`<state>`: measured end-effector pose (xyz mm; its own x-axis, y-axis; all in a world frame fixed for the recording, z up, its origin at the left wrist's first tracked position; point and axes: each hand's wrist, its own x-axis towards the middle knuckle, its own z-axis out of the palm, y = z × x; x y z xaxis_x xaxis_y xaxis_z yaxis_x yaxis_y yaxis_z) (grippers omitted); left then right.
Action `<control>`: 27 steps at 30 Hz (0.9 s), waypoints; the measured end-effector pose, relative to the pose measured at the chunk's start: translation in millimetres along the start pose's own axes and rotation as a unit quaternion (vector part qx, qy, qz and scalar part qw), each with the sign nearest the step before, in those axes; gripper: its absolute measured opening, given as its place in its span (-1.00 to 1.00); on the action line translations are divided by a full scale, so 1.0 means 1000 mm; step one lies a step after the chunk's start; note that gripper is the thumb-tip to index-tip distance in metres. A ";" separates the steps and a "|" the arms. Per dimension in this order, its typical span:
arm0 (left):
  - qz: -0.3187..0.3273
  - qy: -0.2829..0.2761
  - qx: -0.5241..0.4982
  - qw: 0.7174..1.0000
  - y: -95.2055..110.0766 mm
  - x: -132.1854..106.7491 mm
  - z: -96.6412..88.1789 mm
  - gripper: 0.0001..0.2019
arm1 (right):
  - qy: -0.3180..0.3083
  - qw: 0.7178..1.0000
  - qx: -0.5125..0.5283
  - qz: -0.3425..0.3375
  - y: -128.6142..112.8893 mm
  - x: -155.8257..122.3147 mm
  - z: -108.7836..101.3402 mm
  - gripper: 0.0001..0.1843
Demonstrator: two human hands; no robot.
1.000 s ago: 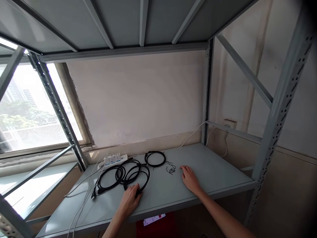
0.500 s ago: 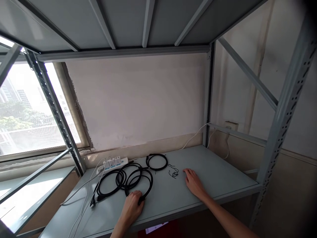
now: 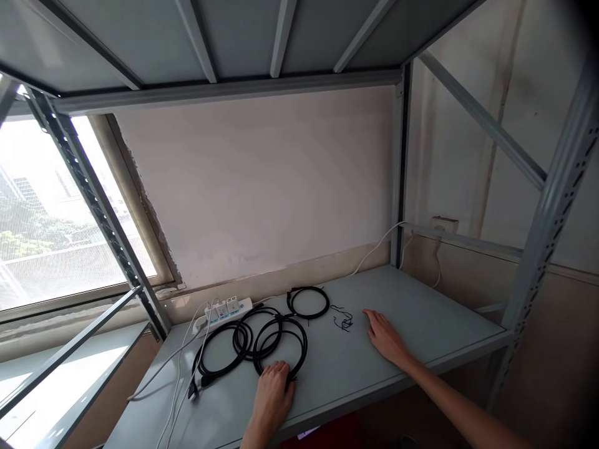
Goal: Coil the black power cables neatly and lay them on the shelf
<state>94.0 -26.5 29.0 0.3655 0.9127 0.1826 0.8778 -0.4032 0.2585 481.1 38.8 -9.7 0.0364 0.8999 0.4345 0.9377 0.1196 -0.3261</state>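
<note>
My left hand [image 3: 272, 394] is curled over the near edge of a coiled black cable [image 3: 305, 350] on the grey shelf; its fingertips are partly hidden. That coil overlaps more black cable loops [image 3: 223, 368] to its left. My right hand [image 3: 386, 337] lies on the shelf with its fingers outstretched and nothing in them. Just left of it is a small heap of thin black ties [image 3: 345, 322]. Farther back rests a separate black cable coil [image 3: 327, 305], touched by neither hand.
A white power strip [image 3: 243, 307] with plugs in it lies near the wall, its white cords [image 3: 176, 374] trailing to the front left. Metal posts [image 3: 397, 174] stand at the corners, and an upper shelf [image 3: 243, 43] hangs overhead. A window [image 3: 60, 212] is on the left.
The camera view has turned slightly, so the shelf and cables appear farther right. Both hands stay at about the same places on the shelf.
</note>
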 end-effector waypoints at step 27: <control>0.002 -0.003 0.015 1.000 0.000 0.001 0.001 -0.90 | -0.017 1.000 -0.021 0.002 -0.010 -0.005 -0.003 -0.53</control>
<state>94.6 -25.3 28.1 0.3712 0.9113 0.1782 0.8850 -0.4053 0.2291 472.2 32.0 -5.9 0.0295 0.9142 0.4042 0.9510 0.0989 -0.2930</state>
